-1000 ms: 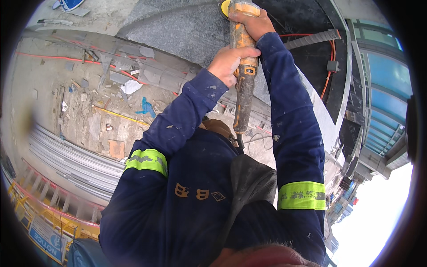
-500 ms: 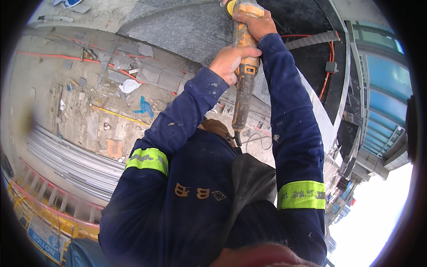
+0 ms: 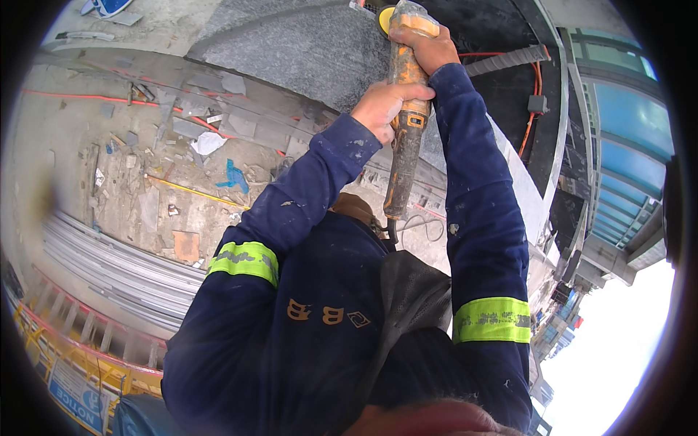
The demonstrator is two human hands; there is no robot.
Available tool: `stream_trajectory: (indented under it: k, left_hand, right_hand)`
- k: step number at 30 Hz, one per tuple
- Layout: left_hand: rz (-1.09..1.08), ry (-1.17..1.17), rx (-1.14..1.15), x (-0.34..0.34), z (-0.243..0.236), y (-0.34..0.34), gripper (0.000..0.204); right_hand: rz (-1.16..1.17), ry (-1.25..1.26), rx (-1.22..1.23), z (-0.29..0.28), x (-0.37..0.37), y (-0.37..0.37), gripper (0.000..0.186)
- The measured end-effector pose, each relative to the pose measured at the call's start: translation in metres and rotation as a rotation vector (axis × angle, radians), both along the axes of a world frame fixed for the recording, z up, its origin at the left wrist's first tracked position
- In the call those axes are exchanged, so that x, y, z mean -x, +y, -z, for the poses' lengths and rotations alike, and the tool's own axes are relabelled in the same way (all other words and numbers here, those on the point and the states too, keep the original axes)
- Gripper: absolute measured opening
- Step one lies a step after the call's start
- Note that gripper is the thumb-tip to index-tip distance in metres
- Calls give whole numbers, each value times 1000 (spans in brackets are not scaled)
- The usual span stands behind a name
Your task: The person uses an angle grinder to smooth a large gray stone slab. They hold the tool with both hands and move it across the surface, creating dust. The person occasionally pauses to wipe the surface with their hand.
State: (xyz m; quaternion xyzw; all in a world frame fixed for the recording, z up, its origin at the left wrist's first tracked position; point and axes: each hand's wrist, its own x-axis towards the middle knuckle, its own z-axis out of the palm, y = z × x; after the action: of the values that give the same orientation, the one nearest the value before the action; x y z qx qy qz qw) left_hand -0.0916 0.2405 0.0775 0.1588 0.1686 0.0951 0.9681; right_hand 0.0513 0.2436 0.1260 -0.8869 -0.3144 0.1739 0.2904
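Left hand: The person's left hand is wrapped around the mid-body of an angle grinder, thumb stretched across the casing.
Right hand: Higher up, the right hand grips the same tool just behind its head.
Grinder: The dusty orange-and-black angle grinder lies at 1 o'clock, its head toward 12 and its cord end toward 6.
Disc: A yellow disc sits on the 9 o'clock side of the head, near a grey stone slab; whether the two touch cannot be told.
Sleeves: Both navy sleeves, flecked with pale marks, carry lime reflective bands.
Dark recess: Ribbed conduit runs between 1 and 2 o'clock, near a grey box on an orange cable.
Littered floor: A crumpled white scrap and a blue scrap lie at 10 o'clock.
Site edge: Long metal lengths are stacked between 8 and 9, above a red-railed ladder at 8.
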Motion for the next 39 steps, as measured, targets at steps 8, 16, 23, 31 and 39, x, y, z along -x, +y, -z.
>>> stream_trajectory:
  k: [8,16,23,31,39]
  left_hand:
    - [-37,22,-18,7,4,12,23]
    - [-23,21,-16,1,1,7,23]
    - [-39,30,-39,5,5,21,24]
    - [-52,32,-9,6,5,17,23]
    - [-62,10,-11,11,6,18,24]
  right_hand:
    - [-60,-84,-154,33,-9,26,85]
    - [-279,-387,-77,53,-33,21,89]
    - [-57,-98,-146,39,-14,36,86]
    - [-63,-112,-117,28,-3,32,82]
    - [-105,-5,-197,28,5,34,81]
